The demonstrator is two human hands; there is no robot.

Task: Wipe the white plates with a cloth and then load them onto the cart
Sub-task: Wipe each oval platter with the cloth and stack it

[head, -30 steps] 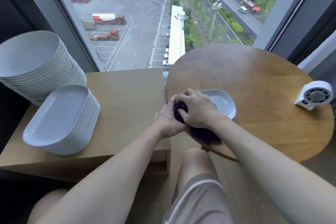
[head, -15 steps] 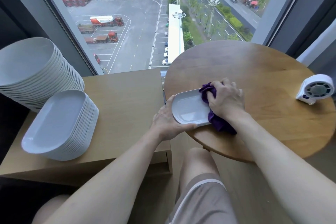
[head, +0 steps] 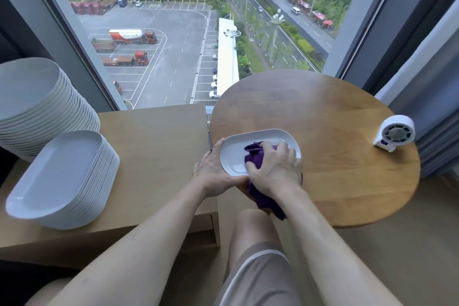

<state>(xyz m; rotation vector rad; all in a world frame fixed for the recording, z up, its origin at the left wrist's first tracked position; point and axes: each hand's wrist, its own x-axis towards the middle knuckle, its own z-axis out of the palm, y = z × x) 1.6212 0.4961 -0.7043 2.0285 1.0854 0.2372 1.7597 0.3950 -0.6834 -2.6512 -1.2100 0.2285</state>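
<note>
1. We see both forearms [head: 139, 243] bare, from the left hand [head: 211, 172] and right hand [head: 276, 169] back to the frame's lower edge.
2. We see grey-brown shorts [head: 258, 279] that end above the bare right knee [head: 250, 222].
3. A thin white stripe [head: 250, 260] curves across the shorts near the hem.
4. We make out a bare left leg [head: 47, 293] at lower left.

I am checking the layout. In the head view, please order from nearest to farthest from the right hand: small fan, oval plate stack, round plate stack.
From the right hand:
1. Small fan, right, on the round table.
2. Oval plate stack, left, on the low table.
3. Round plate stack, far left, farther back.
</note>
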